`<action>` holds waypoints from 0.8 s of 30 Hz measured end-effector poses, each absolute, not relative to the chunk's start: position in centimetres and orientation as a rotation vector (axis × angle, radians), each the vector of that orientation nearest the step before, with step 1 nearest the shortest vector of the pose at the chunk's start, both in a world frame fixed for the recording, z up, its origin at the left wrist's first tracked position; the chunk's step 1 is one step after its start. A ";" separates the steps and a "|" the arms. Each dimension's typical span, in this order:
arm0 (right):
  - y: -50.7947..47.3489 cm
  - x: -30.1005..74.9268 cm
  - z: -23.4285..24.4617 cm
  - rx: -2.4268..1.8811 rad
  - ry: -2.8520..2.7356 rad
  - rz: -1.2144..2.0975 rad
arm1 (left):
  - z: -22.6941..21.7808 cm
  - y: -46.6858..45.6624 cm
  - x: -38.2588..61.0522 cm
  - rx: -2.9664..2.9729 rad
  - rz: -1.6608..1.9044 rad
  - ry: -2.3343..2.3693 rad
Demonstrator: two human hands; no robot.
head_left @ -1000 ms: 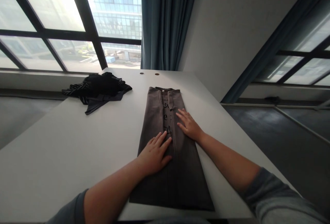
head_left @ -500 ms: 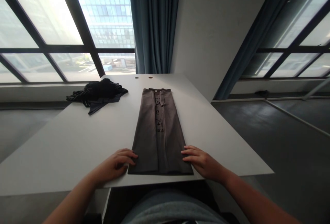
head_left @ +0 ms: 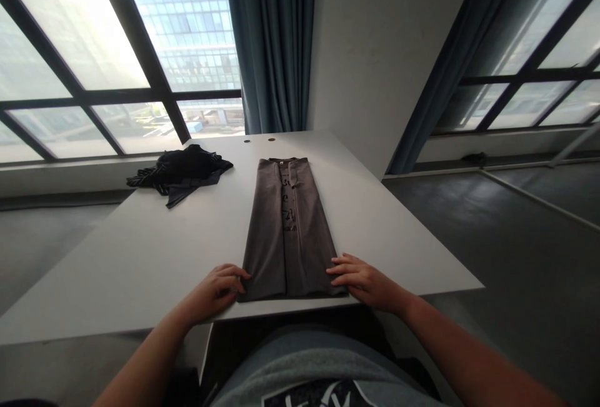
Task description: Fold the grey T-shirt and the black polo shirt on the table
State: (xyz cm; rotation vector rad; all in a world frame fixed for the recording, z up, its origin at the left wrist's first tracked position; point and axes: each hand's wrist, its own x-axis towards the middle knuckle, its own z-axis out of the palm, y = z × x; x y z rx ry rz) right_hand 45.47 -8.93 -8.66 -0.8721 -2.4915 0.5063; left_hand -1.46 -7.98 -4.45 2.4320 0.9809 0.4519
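Observation:
A grey-brown shirt, folded into a long narrow strip with dark lettering down its middle, lies lengthwise on the white table. Its near hem sits at the table's front edge. My left hand has its fingers curled onto the near left corner of the hem. At the near right corner, my right hand presses its fingers together over the cloth. Both thumbs are hidden beneath the hands.
A crumpled black garment lies at the table's far left. Two small round holes mark the far edge. Beyond are windows, a blue curtain and a white wall. Dark floor lies to the right.
My hands slid from the middle of the shirt back to its near hem corners and have since stayed there. The view pulled back and tilted slightly.

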 end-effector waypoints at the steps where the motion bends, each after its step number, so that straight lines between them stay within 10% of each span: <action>1: -9.0 45.4 -8.7 -0.880 -2.487 0.507 | -4.5 -8.0 -1.5 2.440 0.445 0.980; 24: -10.1 45.6 -6.7 -0.872 -2.331 0.751 | -4.1 -9.7 -0.3 2.520 0.562 0.804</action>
